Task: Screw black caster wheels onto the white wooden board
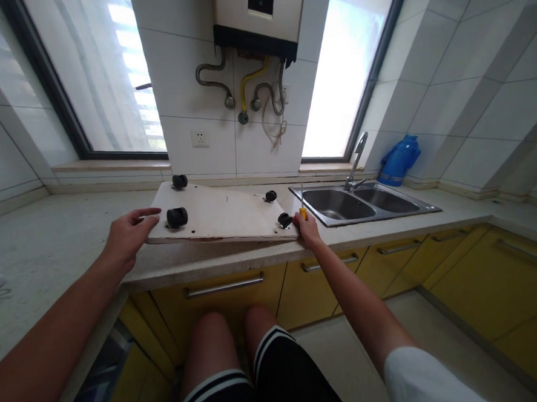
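Note:
A white board [226, 212] lies on the countertop with its black caster wheels facing up. The casters stand near its corners, among them the front left caster [177, 217] and the front right caster [285, 220]. My left hand [127, 234] grips the board's left edge, thumb and fingers close to the front left caster. At the opposite end, my right hand [307, 228] is closed around a screwdriver [302, 213] with a yellow handle, its thin shaft pointing up. That hand also rests against the board's right front corner; some of its fingers are hidden.
A double steel sink [336, 204] with a faucet [356, 162] is set in the counter [91, 206] at the right. Behind it stands a blue container [399, 161]. A water heater [259, 13] with pipes hangs on the wall. Yellow drawers [238, 297] front the counter above my knees.

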`<state>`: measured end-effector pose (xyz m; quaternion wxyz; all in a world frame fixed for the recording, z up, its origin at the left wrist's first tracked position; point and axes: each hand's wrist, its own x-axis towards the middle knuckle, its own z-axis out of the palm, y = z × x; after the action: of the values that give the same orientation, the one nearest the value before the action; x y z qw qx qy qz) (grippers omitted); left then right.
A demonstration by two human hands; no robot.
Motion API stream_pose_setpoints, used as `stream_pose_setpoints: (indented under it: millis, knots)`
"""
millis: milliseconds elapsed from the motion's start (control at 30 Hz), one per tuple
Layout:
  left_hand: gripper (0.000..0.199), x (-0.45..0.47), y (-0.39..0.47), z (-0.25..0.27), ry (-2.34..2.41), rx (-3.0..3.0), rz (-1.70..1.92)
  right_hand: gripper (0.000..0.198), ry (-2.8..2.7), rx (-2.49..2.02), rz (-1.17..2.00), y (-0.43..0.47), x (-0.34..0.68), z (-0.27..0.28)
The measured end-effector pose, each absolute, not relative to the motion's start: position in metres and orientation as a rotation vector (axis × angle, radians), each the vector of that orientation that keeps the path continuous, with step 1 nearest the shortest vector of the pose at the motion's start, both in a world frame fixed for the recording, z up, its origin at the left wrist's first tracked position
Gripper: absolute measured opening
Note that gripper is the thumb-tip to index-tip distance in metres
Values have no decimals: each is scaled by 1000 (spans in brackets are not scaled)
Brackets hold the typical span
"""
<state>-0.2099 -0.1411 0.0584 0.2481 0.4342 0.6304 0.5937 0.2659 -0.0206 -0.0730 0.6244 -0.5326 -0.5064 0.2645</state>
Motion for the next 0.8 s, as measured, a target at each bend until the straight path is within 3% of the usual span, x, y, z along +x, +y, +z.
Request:
stream_pose_setpoints:
  millis: [800]
  knots:
    - [67,-221,-131,51,1846,1113,1509,33,-1293,-1059,735,-57,263,-57]
